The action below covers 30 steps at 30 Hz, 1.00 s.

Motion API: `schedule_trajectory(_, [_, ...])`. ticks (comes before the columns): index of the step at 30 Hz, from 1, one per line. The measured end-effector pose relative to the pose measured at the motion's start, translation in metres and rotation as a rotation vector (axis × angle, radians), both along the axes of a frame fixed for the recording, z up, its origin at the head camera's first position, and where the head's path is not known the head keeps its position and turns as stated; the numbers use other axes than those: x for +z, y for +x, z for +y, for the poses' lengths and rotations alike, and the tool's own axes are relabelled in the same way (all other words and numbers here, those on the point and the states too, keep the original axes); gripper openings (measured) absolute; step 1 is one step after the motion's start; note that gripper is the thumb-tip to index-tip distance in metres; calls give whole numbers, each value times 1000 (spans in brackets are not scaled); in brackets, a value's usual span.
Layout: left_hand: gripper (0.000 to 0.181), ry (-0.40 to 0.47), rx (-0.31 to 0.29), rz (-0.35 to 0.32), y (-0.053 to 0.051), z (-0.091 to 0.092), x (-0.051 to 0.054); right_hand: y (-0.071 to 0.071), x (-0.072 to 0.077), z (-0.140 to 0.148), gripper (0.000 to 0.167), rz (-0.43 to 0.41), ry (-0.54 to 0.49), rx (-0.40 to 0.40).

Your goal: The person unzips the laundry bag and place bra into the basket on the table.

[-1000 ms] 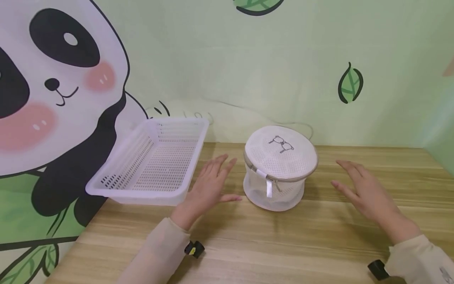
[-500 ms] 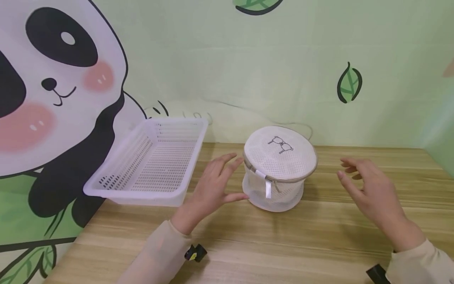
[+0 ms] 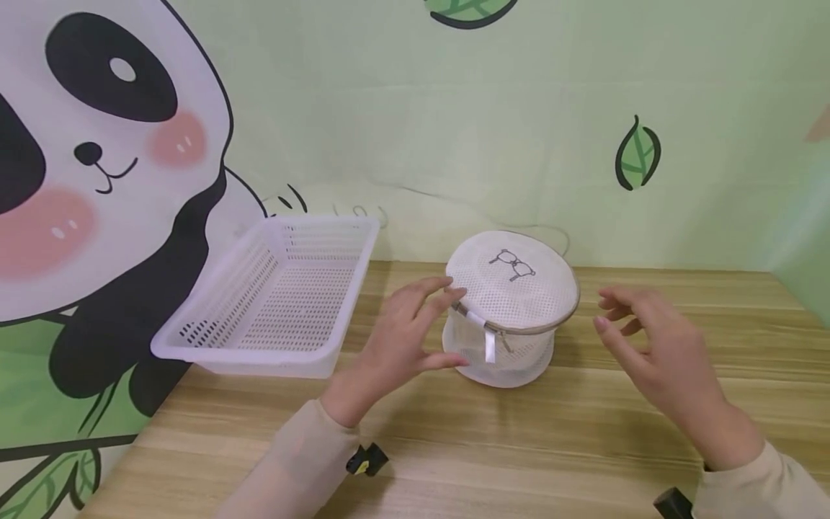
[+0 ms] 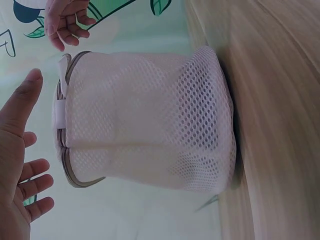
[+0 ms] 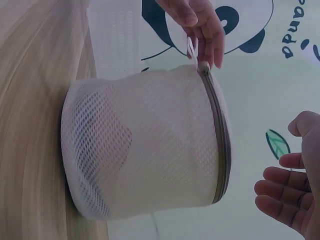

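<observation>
A white, drum-shaped mesh laundry bag [image 3: 509, 310] with a grey-brown zipped rim stands upright on the wood-grain table [image 3: 486, 447], between the two hands. The left hand [image 3: 394, 339] has its fingers spread and thumb well apart, level with the bag's lid edge; I cannot tell whether they touch. The right hand [image 3: 668, 360], clear of the bag, has loosely bent fingers pinching nothing. The step in hand seems to be an approach; the next move likely calls for steadying the bag and finding its zip pull.
</observation>
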<state>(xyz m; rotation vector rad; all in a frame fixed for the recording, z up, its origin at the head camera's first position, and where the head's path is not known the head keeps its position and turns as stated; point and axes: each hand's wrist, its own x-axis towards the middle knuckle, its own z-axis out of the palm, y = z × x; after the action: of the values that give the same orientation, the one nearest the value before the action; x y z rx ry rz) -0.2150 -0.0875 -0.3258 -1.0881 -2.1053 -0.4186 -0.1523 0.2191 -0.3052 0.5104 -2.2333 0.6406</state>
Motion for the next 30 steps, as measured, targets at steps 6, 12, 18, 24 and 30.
schedule_trajectory(6, [87, -22, -76, 16, -2, 10, 2, 4, 2, -12, 30, 14, -13, 43])
schedule_trajectory(12, [86, -44, -137, 27, -3, 21, 2, 8, 1, -25, 29, 53, -14, 132])
schedule_trajectory(18, [80, -63, -143, 37, -5, 29, 3, 11, -4, -37, 31, 27, -4, 163])
schedule_trajectory(24, [72, -64, -146, 47, -7, 35, 1, 10, -11, -47, 25, 31, 18, 174])
schedule_trajectory(30, [60, -53, -127, 60, -8, 38, -4, 6, -18, -56, 27, -22, 30, 167])
